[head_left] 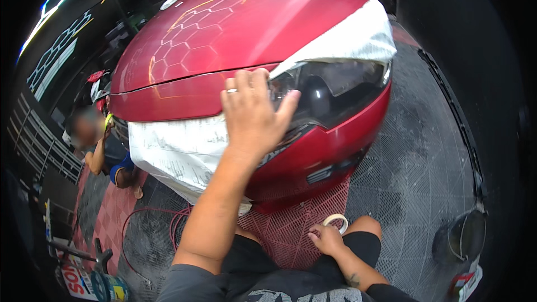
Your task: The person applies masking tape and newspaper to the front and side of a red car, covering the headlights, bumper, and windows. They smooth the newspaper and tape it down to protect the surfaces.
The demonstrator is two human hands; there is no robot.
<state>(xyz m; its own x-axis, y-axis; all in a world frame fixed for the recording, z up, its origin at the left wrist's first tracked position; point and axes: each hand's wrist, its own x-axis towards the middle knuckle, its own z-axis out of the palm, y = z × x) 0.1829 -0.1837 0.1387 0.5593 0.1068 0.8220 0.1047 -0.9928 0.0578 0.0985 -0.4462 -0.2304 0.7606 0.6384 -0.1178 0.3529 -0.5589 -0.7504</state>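
Two white sheets (pixel 173 148) flank the bare headlight (pixel 341 89) of a red car (pixel 268 33). Left hand (pixel 250 113), open with thumb apart, lies at the headlight's inner edge. Right hand (pixel 326 240) grips a tape roll (pixel 336 223) beside the right knee (pixel 366 227). Masking appears in hand; the next move likely calls for a flat, firmly pressed edge.

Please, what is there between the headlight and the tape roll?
In the head view, the red bumper, then red floor tiles, show between the headlight and the tape roll at the right hand.
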